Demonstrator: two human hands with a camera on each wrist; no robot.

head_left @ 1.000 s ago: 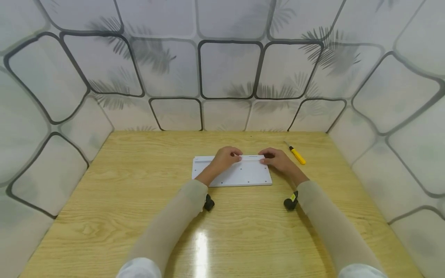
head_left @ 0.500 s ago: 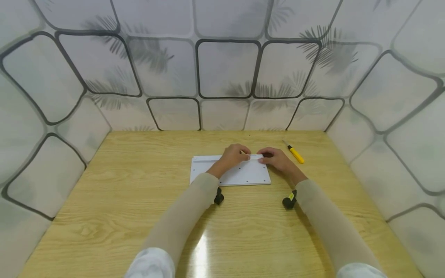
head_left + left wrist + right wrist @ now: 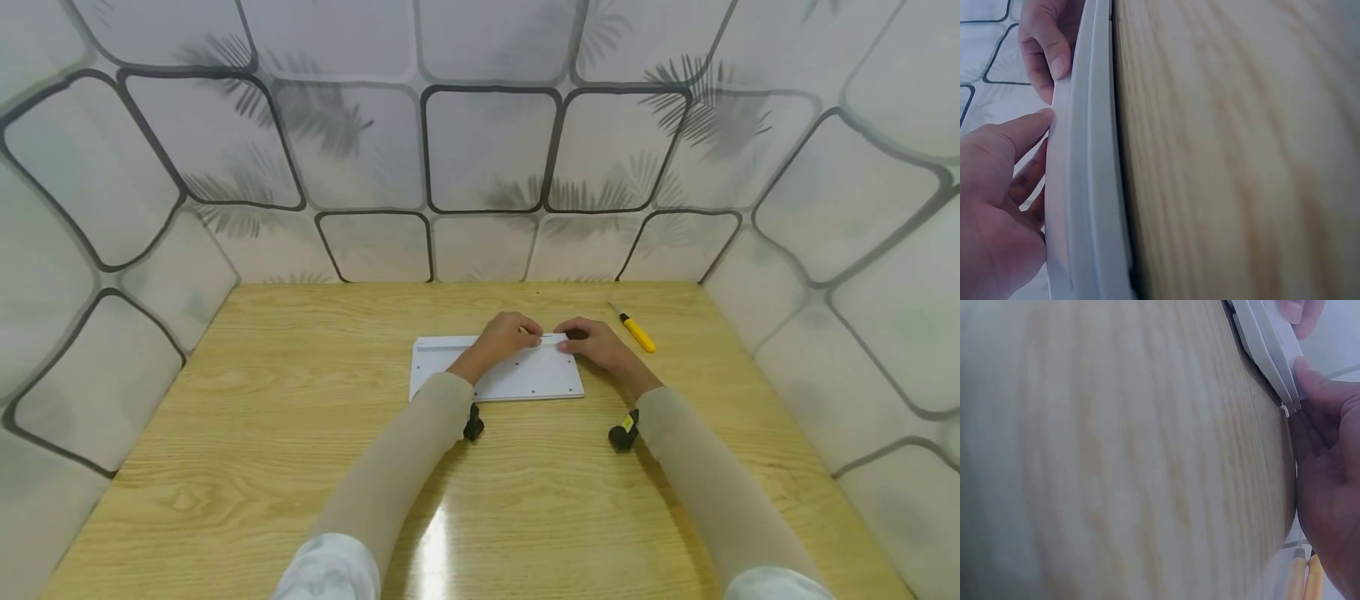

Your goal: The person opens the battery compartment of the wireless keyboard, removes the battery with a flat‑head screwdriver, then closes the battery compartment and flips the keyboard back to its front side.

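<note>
A white keyboard (image 3: 517, 379) lies underside up on the wooden table, small dark screws dotting its back and a raised ridge running along its far side. My left hand (image 3: 498, 340) reaches across it and grips the far edge right of the middle, thumb on the near side and fingers bent behind. At the far right corner my right hand (image 3: 598, 346) holds the keyboard between thumb and fingers. Only a small gap separates the two hands. In the left wrist view the thumb (image 3: 1029, 128) meets the rim; in the right wrist view the keyboard's corner (image 3: 1291, 394) sits inside the grasp.
Beyond the right hand lies a screwdriver (image 3: 637, 333) with a yellow handle, its tip pointing to the far left. Patterned pale panels (image 3: 487, 150) enclose the wooden table (image 3: 262, 417) at the back and both sides.
My left hand has slid right along the keyboard's far edge, closer to the right hand, and then stayed there. The right hand, keyboard and screwdriver hold their places.
</note>
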